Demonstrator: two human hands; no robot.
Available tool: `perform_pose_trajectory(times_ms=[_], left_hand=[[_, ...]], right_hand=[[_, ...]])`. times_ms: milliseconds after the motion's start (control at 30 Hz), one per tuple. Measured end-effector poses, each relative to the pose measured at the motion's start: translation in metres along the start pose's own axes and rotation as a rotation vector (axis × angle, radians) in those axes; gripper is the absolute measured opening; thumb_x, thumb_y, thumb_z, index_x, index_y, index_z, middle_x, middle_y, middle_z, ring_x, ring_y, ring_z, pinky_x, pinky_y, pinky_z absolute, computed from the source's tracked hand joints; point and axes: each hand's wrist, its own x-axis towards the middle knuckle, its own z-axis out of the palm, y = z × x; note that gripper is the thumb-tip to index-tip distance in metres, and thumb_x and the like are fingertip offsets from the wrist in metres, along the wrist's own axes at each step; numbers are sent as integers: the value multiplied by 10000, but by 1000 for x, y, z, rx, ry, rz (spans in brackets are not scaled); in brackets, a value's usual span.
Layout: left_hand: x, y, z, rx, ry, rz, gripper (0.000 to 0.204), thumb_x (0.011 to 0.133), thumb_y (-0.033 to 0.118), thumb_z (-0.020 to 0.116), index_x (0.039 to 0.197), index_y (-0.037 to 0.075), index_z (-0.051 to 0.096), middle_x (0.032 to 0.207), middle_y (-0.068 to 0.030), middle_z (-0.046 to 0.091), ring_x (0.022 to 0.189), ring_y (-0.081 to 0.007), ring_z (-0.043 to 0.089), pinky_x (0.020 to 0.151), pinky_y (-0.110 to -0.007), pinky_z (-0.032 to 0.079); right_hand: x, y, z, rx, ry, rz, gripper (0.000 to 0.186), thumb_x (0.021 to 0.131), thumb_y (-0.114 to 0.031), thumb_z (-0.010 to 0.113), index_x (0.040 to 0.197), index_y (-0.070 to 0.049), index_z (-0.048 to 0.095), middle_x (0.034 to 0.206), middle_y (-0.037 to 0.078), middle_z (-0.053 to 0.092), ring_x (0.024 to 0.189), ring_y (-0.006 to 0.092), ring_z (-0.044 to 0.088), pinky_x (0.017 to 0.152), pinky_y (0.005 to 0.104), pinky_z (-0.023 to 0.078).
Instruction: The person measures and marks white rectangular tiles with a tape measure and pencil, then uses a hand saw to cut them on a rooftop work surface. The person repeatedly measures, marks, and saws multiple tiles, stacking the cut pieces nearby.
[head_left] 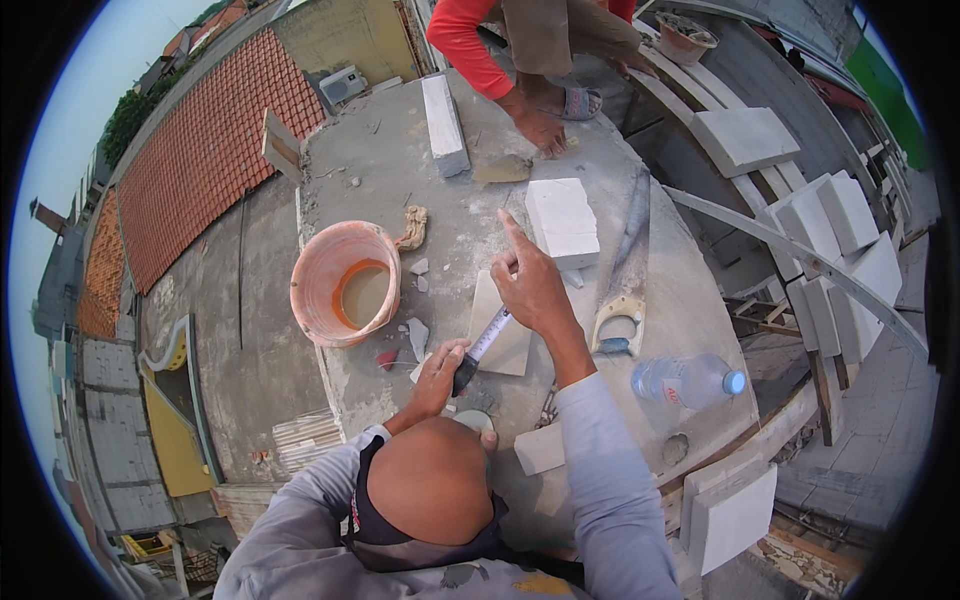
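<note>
big grey concrete slab point(440, 210) fills the frame's middle, with the flat beige tile piece point(503, 338) at centre. progress looks early: still measuring, tile uncut, handsaw point(625, 262) idle at right. orange bucket point(345, 283) sits centre-left, white block point(562, 220) just above the tile, another person's foot point(540, 125) up top. clear water bottle point(688, 380) lower right. right hand point(535, 285) pinches the tape measure point(482, 345), index finger up; left hand point(440, 372) grips its dark end.
</note>
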Motion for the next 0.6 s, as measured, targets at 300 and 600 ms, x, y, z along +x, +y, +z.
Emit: perform_pose_trajectory(times_ms=[300, 600], left_hand=[[-11, -23, 13, 220, -8, 254, 434, 1127, 271, 520, 1516, 81, 509, 966, -25, 599, 863, -85, 535, 788, -280, 461], [-23, -2, 34, 138, -225, 142, 725, 1104, 307, 572, 1668, -1, 236, 1419, -234, 560, 1260, -299, 576, 1126, -434, 426]], right_hand=[[-118, 90, 31, 298, 65, 251, 518, 1121, -303, 615, 1557, -31, 550, 1118, 122, 728, 908, 162, 705, 872, 325, 589], [-144, 81, 33, 170, -132, 333, 455, 1113, -311, 613, 1449, -6, 645, 1247, 192, 743, 1045, 256, 743, 929, 361, 580]])
